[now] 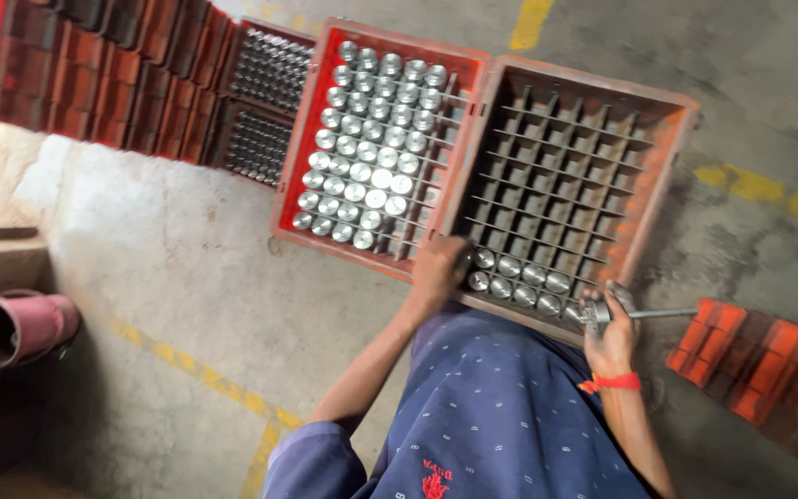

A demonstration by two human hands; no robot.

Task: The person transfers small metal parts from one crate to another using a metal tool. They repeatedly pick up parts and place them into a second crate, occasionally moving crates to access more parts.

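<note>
Two red crates with grid dividers stand side by side on the concrete floor. The left crate [290, 176] is mostly filled with shiny metal cylinders [362, 157]. The right crate [667, 185] holds only several cylinders [519, 277] in its nearest rows. My left hand [438, 273] rests on the near rim where the two crates meet, next to a cylinder; whether it grips one I cannot tell. My right hand [610, 337], with a red thread at the wrist, grips a metal tool with a thin rod [644, 314] at the right crate's near corner.
More red crates [122, 74] are stacked at the upper left, some holding metal parts [265, 102]. A reddish pipe end [16, 325] lies at the left. Another red crate [768, 370] sits at the right. Yellow floor lines [205, 383] cross the concrete.
</note>
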